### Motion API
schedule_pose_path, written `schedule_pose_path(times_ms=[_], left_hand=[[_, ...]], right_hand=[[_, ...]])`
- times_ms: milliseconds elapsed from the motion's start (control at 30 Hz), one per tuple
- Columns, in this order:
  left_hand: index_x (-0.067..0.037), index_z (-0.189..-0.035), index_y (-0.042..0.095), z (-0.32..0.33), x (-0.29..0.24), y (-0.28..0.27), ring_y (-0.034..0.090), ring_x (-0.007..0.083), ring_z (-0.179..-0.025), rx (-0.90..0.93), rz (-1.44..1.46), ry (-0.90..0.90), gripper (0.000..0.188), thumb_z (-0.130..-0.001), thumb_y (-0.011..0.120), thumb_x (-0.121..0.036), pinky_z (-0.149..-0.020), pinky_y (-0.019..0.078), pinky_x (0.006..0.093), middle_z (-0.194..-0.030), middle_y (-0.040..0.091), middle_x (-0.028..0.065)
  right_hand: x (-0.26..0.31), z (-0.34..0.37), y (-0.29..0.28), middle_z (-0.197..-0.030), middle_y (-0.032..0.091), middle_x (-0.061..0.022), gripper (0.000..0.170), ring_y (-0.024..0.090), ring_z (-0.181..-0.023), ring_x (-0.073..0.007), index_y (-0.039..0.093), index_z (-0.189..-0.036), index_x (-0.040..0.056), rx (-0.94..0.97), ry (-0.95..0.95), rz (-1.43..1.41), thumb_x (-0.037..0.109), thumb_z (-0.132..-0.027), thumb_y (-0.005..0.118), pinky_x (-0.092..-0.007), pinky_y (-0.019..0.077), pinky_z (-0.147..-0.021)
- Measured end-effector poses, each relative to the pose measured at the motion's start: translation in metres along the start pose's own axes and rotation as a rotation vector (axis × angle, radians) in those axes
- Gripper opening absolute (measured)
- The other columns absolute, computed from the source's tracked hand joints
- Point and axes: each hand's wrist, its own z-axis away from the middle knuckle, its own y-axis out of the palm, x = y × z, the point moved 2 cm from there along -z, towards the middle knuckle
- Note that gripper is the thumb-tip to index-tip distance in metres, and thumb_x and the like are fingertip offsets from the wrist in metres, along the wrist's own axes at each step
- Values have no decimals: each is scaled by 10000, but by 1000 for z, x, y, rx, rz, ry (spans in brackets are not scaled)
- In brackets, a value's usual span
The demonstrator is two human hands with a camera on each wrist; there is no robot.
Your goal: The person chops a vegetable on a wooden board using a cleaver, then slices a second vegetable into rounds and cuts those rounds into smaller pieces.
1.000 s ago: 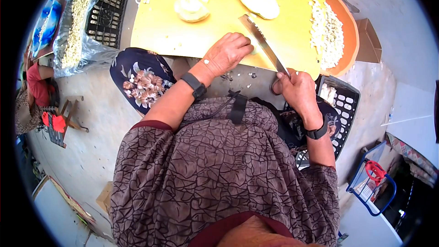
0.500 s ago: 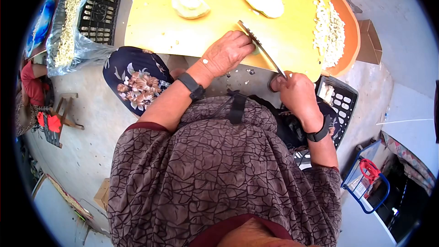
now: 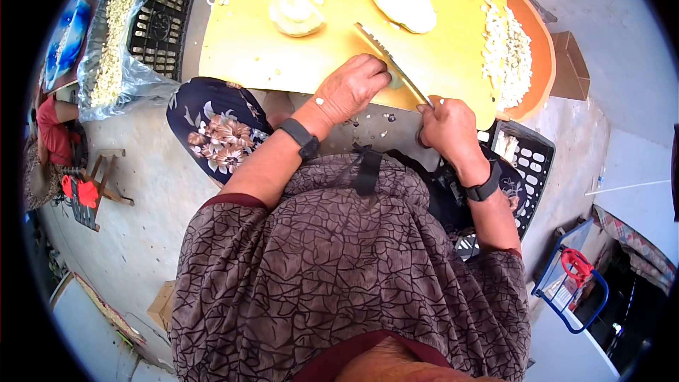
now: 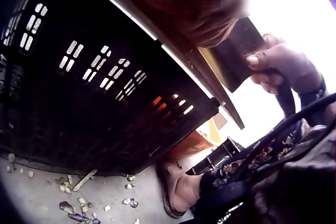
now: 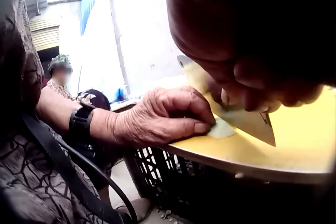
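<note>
In the head view, my right hand (image 3: pixel 450 131) grips the handle of a broad-bladed kitchen knife (image 3: pixel 395 66), its blade slanting up and left beside my left fingertips. My left hand (image 3: pixel 351 87) is at the near edge of a yellow board (image 3: pixel 240 42). Its thumb and curled fingers pinch a pale greenish-white piece (image 5: pixel 223 129) on the board, as the right wrist view shows. There the knife blade (image 5: pixel 257 128) stands right against that piece. Two large pale peeled chunks, one lumpy (image 3: pixel 296 13) and one oval (image 3: pixel 403 6), lie farther back. Diced pale bits (image 3: pixel 506 56) are heaped at the right.
An orange basin (image 3: pixel 541 49) sits under the board's right edge, beside a cardboard box (image 3: pixel 569 64). Left stand a black crate (image 3: pixel 159 21) and a plastic bag of diced bits (image 3: pixel 117 42). Another person (image 3: pixel 53 127) sits at far left. Scraps (image 4: pixel 79 213) litter the floor.
My right hand has moved slightly left and up with the knife, whose tip now lies farther left. My left hand stays nearly in place, still pinching the piece.
</note>
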Motion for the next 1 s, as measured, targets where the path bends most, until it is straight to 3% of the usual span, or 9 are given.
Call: schedule_pose_path(times_ms=[367,567,767,900,1000], left_hand=[[-57,-867,645,2,0,1,582,239,-856,-37,-47,37,156,-714,614,-45,-808,500,340,-833,568,60],[-59,-872,652,1,-2,2,589,240,-884,-34,-54,-3,131,-745,619,-54,-833,498,348,-847,574,64],[-47,-865,653,-2,-2,-2,604,265,-877,0,23,-39,122,-751,672,-8,-794,520,351,-873,617,71],[-41,-877,643,-2,1,-1,598,280,-876,20,38,-42,142,-748,683,2,-777,515,357,-885,610,86],[-35,-903,643,-4,0,-3,594,294,-892,24,75,-62,165,-747,675,9,-790,511,362,-910,609,99]], right_hand=[[3,6,-1,-720,643,-262,201,653,-739,-425,696,-781,-31,117,22,15,157,-837,648,-470,533,-693],[0,-13,16,-746,651,-262,223,657,-751,-418,684,-717,-50,82,-78,-22,151,-812,660,-464,534,-716],[0,-16,10,-721,638,-266,271,646,-725,-428,678,-744,-60,-6,-8,-202,189,-848,659,-461,525,-694],[-12,-11,4,-656,614,-241,301,616,-610,-378,679,-827,-71,44,168,-534,224,-879,656,-439,488,-619],[-20,-10,2,-658,617,-238,291,614,-599,-356,682,-839,-71,-34,137,-616,216,-880,653,-428,486,-610]])
